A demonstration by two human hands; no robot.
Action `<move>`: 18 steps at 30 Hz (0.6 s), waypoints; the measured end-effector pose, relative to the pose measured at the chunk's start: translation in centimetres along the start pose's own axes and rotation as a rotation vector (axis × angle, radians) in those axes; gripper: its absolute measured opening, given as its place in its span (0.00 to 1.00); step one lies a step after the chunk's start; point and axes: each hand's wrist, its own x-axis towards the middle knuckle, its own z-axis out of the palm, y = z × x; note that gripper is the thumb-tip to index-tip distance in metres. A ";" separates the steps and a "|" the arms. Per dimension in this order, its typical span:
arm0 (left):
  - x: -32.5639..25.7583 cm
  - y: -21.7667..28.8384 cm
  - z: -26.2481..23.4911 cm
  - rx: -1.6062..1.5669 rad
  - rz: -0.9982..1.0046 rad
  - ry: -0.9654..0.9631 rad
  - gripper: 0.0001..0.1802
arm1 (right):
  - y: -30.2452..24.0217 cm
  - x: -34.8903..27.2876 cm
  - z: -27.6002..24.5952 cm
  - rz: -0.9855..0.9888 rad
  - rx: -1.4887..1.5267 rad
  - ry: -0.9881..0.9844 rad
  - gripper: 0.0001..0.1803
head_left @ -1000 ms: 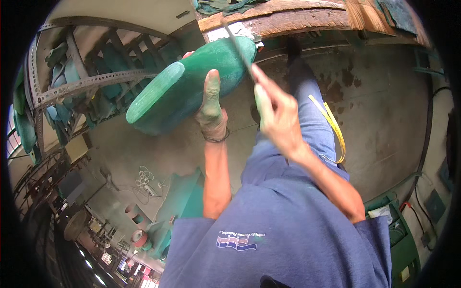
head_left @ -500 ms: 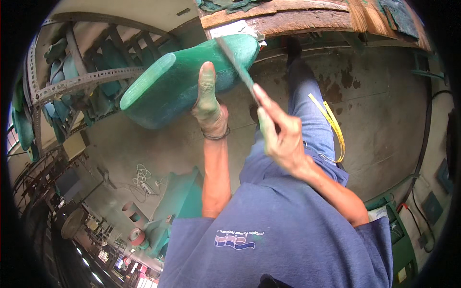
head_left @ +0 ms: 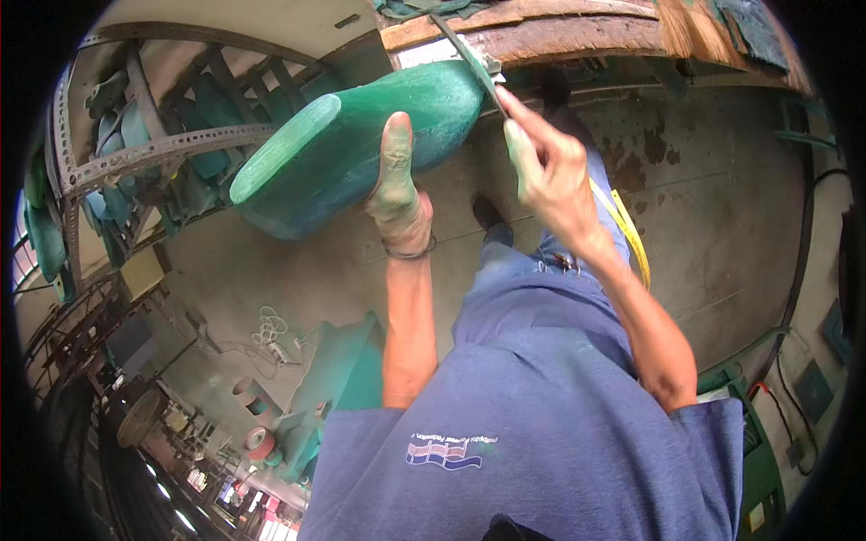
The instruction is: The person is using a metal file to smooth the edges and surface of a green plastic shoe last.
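A large green shoe last (head_left: 311,180) with a smooth, rounded body is held up in front of me, its paler flat end to the left. My left hand (head_left: 400,194) grips its near side, thumb raised along the surface; the other fingers are hidden beneath. In my right hand (head_left: 552,171) is a long, thin flat file (head_left: 467,56), held by its near end. The file slants up and left across the last's right end, close to the bench edge. Whether it touches the last is hard to tell.
Ahead stands a worn wooden bench (head_left: 577,41) with bristles and cloth on it. A metal rack (head_left: 171,146) holding several green lasts is at the left. A yellow tape measure (head_left: 633,236) hangs by my leg. A green machine (head_left: 347,365) stands at the lower left.
My right hand has moved up and right with the file, which now lies past the last's right end instead of over its top. The last has shifted slightly with my left hand.
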 end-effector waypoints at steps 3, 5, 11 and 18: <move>0.0 -0.6 -0.2 -0.010 -0.033 0.032 0.27 | 1.4 -1.0 0.2 -0.250 -0.061 0.047 0.23; 0.0 -0.7 -0.7 -0.007 -0.047 0.065 0.28 | -0.5 -5.1 -0.5 -0.117 -0.022 -0.073 0.25; 0.5 -0.6 -0.6 -0.031 0.006 0.023 0.34 | 0.6 1.8 -1.1 -0.158 -0.124 -0.060 0.24; 1.0 -0.8 -1.3 0.033 0.047 -0.004 0.35 | 1.9 -2.6 -2.3 -0.281 -0.127 -0.081 0.30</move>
